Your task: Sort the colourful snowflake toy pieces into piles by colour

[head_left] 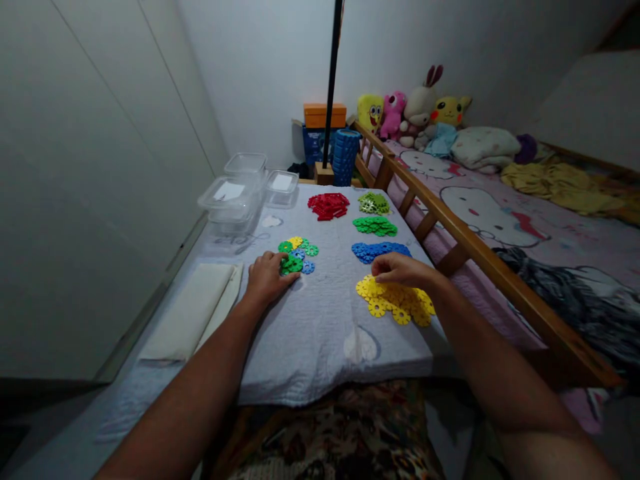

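My left hand [267, 277] rests on the cloth at the left side of a small mixed group of notched plastic flower discs. Its thumb and fingers are apart and touch the green discs [292, 265]. Blue discs [308, 267] and a yellow disc [296, 242] lie in the same group. On the right, my right hand [400, 269] is over the far edge of a heap of yellow discs [400, 303], fingertips pinched together. Whether a disc is between those fingertips is too small to tell. Just beyond this hand lies a heap of blue discs [377, 251].
Farther back are heaps of green discs [375, 226], lime pieces [374, 203] and red pieces [329, 205]. Clear plastic containers [235, 193] stand at the back left. A folded cream cloth [193, 310] lies left. A wooden bed rail [430, 200] borders the table's right side.
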Action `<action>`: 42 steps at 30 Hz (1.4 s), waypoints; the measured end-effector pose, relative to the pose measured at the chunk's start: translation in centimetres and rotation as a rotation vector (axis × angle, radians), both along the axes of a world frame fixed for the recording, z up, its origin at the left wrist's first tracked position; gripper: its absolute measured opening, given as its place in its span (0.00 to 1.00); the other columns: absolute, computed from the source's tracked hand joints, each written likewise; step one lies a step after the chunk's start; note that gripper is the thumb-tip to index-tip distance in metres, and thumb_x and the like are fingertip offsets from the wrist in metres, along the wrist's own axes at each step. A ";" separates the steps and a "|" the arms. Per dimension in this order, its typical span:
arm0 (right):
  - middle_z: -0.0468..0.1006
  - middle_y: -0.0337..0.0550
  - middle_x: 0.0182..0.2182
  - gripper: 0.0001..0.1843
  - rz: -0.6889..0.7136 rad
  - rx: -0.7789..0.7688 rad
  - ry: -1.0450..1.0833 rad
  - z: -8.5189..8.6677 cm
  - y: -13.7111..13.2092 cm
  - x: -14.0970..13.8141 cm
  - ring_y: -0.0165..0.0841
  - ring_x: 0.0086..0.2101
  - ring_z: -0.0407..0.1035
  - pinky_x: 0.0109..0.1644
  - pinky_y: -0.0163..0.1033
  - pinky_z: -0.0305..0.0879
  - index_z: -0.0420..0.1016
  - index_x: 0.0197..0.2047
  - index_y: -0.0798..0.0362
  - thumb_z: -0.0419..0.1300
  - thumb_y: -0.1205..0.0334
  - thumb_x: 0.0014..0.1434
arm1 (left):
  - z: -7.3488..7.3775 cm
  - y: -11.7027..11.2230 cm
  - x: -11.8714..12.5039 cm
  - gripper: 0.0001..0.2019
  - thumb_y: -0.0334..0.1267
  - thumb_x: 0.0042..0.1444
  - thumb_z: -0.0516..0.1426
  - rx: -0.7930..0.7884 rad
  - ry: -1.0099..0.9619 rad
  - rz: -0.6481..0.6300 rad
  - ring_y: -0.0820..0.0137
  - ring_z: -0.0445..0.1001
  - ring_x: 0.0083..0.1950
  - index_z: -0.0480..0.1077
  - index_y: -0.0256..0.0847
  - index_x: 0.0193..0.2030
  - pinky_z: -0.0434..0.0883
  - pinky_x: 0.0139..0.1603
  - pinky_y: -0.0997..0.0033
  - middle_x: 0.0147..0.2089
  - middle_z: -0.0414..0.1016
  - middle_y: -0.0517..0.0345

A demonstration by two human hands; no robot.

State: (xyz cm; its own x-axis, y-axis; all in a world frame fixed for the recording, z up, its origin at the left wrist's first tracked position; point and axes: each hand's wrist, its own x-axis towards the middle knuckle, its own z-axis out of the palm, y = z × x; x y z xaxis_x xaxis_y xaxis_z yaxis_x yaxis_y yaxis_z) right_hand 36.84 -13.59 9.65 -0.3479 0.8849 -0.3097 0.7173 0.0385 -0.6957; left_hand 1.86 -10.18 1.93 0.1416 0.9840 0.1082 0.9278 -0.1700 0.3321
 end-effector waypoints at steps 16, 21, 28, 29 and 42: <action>0.79 0.41 0.31 0.05 0.041 0.155 -0.344 0.1 -0.4 -1.1 0.33 0.32 0.69 0.34 0.34 0.58 0.79 0.31 0.52 0.64 0.70 0.50 | -0.3 0.2 0.0 0.25 0.51 0.58 0.61 0.023 -0.043 -0.057 0.55 0.73 0.57 0.72 0.43 0.59 0.68 0.58 0.57 0.56 0.75 0.47; 0.81 0.43 0.35 0.05 0.098 0.268 -0.312 0.3 1.8 -5.3 0.33 0.35 0.71 0.38 0.35 0.60 0.81 0.37 0.52 0.65 0.69 0.56 | -0.2 0.2 0.2 0.24 0.49 0.58 0.61 0.020 -0.060 -0.068 0.55 0.74 0.57 0.72 0.43 0.59 0.69 0.57 0.56 0.56 0.75 0.47; 0.83 0.49 0.47 0.11 0.153 0.385 -0.330 -1.1 7.6 -13.9 0.37 0.47 0.74 0.51 0.36 0.63 0.83 0.46 0.54 0.61 0.68 0.62 | -0.8 0.6 0.1 0.25 0.50 0.56 0.63 0.045 -0.076 -0.061 0.54 0.73 0.57 0.73 0.44 0.59 0.69 0.58 0.55 0.56 0.75 0.47; 0.82 0.49 0.50 0.13 0.144 0.406 -0.326 -1.6 8.5 -14.9 0.37 0.49 0.73 0.54 0.36 0.63 0.83 0.49 0.54 0.60 0.68 0.63 | -0.9 0.6 0.1 0.25 0.51 0.56 0.63 0.054 -0.085 -0.061 0.54 0.72 0.57 0.73 0.44 0.59 0.69 0.59 0.55 0.56 0.75 0.47; 0.74 0.54 0.59 0.20 0.065 0.403 -0.450 -5.3 14.0 -20.2 0.48 0.55 0.68 0.56 0.44 0.64 0.80 0.57 0.48 0.64 0.54 0.62 | -0.4 0.6 0.0 0.27 0.53 0.58 0.62 0.059 -0.122 -0.027 0.51 0.67 0.67 0.71 0.44 0.61 0.64 0.65 0.49 0.66 0.72 0.45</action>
State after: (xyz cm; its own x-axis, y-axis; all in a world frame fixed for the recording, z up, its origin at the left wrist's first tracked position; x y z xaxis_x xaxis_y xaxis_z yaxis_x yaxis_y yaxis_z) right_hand 16.61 0.36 4.36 -0.3174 0.9446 -0.0841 0.9252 0.2890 -0.2459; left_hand 1.90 -9.56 1.51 0.1506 0.9714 0.1834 0.8761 -0.2171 0.4306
